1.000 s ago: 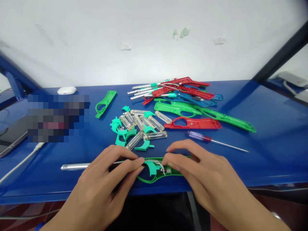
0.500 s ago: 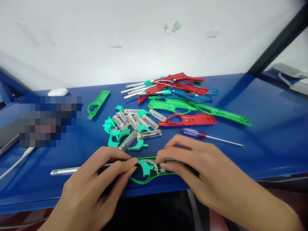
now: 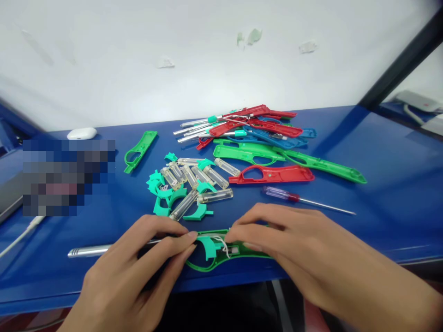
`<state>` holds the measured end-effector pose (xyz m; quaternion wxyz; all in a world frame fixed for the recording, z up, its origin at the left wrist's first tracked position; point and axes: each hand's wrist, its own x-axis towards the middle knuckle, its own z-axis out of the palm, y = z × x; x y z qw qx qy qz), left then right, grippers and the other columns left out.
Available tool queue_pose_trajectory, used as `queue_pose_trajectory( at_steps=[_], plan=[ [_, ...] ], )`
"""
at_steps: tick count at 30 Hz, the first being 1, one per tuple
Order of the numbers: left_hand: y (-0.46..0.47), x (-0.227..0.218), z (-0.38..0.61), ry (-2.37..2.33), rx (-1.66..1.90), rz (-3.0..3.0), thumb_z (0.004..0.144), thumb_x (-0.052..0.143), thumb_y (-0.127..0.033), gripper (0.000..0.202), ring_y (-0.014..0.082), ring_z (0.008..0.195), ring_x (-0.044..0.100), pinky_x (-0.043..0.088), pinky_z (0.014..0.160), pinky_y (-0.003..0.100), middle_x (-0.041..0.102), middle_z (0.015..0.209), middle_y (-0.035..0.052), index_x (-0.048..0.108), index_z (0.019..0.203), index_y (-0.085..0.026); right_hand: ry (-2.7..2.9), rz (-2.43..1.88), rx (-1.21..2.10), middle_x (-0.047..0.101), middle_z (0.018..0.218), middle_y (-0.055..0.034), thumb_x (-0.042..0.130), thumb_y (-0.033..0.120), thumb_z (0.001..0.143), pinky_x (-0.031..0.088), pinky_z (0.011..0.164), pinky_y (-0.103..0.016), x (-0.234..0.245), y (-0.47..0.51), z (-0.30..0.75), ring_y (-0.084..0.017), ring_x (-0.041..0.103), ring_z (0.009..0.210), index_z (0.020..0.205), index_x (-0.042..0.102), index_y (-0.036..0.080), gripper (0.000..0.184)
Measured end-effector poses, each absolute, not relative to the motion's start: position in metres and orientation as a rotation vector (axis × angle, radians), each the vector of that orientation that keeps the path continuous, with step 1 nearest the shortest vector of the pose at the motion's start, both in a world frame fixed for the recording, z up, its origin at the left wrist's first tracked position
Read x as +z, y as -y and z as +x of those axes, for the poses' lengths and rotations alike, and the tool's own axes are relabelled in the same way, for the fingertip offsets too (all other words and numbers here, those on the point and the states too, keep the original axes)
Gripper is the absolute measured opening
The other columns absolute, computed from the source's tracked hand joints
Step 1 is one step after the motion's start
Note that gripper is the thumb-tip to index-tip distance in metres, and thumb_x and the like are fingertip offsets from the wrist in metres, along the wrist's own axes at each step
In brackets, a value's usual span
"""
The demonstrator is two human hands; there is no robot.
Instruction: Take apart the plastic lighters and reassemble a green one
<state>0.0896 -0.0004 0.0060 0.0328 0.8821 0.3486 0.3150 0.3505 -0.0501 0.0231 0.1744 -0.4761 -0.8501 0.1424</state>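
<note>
A green plastic lighter shell (image 3: 211,264) lies at the near edge of the blue table (image 3: 398,193), with a teal trigger piece (image 3: 209,245) and thin white wires inside it. A metal tube (image 3: 90,251) sticks out of it to the left. My left hand (image 3: 138,272) presses its fingertips together on the shell's left part, over the tube. My right hand (image 3: 294,244) pinches the shell's right part, fingertips by the wires.
Clear gas cartridges and teal triggers (image 3: 188,184) lie in a heap just beyond my hands. Red, green and blue shells with metal tubes (image 3: 256,138) are piled farther back. A screwdriver (image 3: 304,200) lies to the right, a lone green shell half (image 3: 140,150) and a white case (image 3: 81,133) to the left.
Both hands and the green shell stay almost where they were. My right fingers have slid slightly along the shell; the view has shifted a little.
</note>
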Motion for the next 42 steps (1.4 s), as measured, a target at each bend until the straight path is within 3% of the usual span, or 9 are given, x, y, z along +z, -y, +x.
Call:
queue_pose_trajectory(
  at_steps=[6, 11, 15, 18, 24, 28, 32, 37, 42],
  plan=[
    [0.002, 0.003, 0.075, -1.040, 0.963, 2.716, 0.105, 0.064, -0.032, 0.011, 0.0175, 0.091, 0.075, 0.064, 0.079, 0.026, 0.075, 0.104, 0.0014, 0.075, 0.105, -0.030, 2.379, -1.350, 0.429, 0.070, 0.131, 0.0081, 0.050, -0.011, 0.086, 0.059, 0.090, -0.027, 0.022, 0.053, 0.353, -0.013, 0.074, 0.101, 0.139, 0.060, 0.044, 0.077],
    [0.002, -0.001, 0.066, -1.008, 0.914, 2.722, 0.104, 0.062, -0.012, 0.022, 0.0104, 0.096, 0.072, 0.058, 0.089, 0.021, 0.071, 0.117, -0.0012, 0.071, 0.114, -0.029, 2.395, -1.357, 0.459, 0.070, 0.133, 0.0088, 0.047, -0.012, 0.083, 0.058, 0.093, -0.028, 0.024, 0.052, 0.354, -0.014, 0.073, 0.105, 0.138, 0.060, 0.043, 0.079],
    [0.003, -0.004, 0.066, -0.997, 0.933, 2.725, 0.105, 0.063, -0.015, 0.020, 0.0106, 0.096, 0.072, 0.058, 0.089, 0.022, 0.071, 0.117, -0.0025, 0.071, 0.116, -0.029, 2.452, -1.317, 0.383, 0.069, 0.138, 0.0088, 0.045, -0.009, 0.082, 0.058, 0.093, -0.031, 0.023, 0.052, 0.356, -0.015, 0.072, 0.110, 0.143, 0.057, 0.043, 0.081],
    [0.004, -0.004, 0.066, -1.012, 0.928, 2.720, 0.105, 0.062, -0.016, 0.019, 0.0104, 0.096, 0.071, 0.058, 0.089, 0.022, 0.070, 0.117, -0.0025, 0.070, 0.116, -0.029, 2.476, -1.270, 0.278, 0.070, 0.140, 0.0104, 0.039, -0.008, 0.082, 0.057, 0.076, -0.029, 0.025, 0.054, 0.356, -0.014, 0.072, 0.113, 0.144, 0.056, 0.042, 0.082],
    [0.005, -0.003, 0.065, -1.020, 0.923, 2.708, 0.105, 0.062, -0.014, 0.020, 0.0114, 0.096, 0.072, 0.058, 0.089, 0.023, 0.071, 0.117, -0.0020, 0.070, 0.116, -0.029, 2.417, -1.212, 0.035, 0.081, 0.121, 0.0051, 0.040, -0.008, 0.083, 0.055, 0.062, -0.032, 0.031, 0.054, 0.353, -0.018, 0.074, 0.096, 0.130, 0.065, 0.030, 0.066],
    [0.006, -0.003, 0.065, -1.005, 0.921, 2.711, 0.105, 0.063, -0.012, 0.021, 0.0113, 0.097, 0.071, 0.058, 0.089, 0.022, 0.070, 0.118, -0.0013, 0.070, 0.117, -0.028, 2.432, -1.220, 0.006, 0.082, 0.120, 0.0027, 0.043, -0.006, 0.087, 0.052, 0.055, -0.035, 0.031, 0.055, 0.352, -0.021, 0.072, 0.091, 0.126, 0.069, 0.028, 0.058],
    [0.007, -0.003, 0.065, -0.986, 0.912, 2.710, 0.106, 0.061, -0.012, 0.019, 0.0110, 0.099, 0.069, 0.056, 0.091, 0.022, 0.069, 0.117, -0.0002, 0.069, 0.115, -0.027, 2.440, -1.219, 0.072, 0.082, 0.119, 0.0020, 0.041, -0.005, 0.091, 0.054, 0.058, -0.035, 0.031, 0.056, 0.353, -0.022, 0.071, 0.088, 0.126, 0.072, 0.029, 0.058],
    [0.005, -0.002, 0.067, -0.976, 0.914, 2.694, 0.106, 0.061, -0.013, 0.016, 0.0103, 0.099, 0.068, 0.055, 0.093, 0.021, 0.068, 0.118, 0.0000, 0.069, 0.114, -0.026, 2.389, -1.260, 0.204, 0.080, 0.126, 0.0075, 0.040, -0.003, 0.099, 0.059, 0.076, -0.033, 0.034, 0.055, 0.356, -0.018, 0.070, 0.098, 0.132, 0.070, 0.035, 0.059],
    [0.004, -0.002, 0.068, -0.983, 0.912, 2.702, 0.106, 0.061, -0.013, 0.016, 0.0092, 0.099, 0.068, 0.054, 0.093, 0.020, 0.068, 0.116, -0.0013, 0.069, 0.112, -0.026, 2.398, -1.229, 0.182, 0.081, 0.124, 0.0062, 0.040, -0.004, 0.098, 0.056, 0.068, -0.031, 0.033, 0.053, 0.355, -0.019, 0.067, 0.093, 0.127, 0.072, 0.033, 0.058]
  ],
)
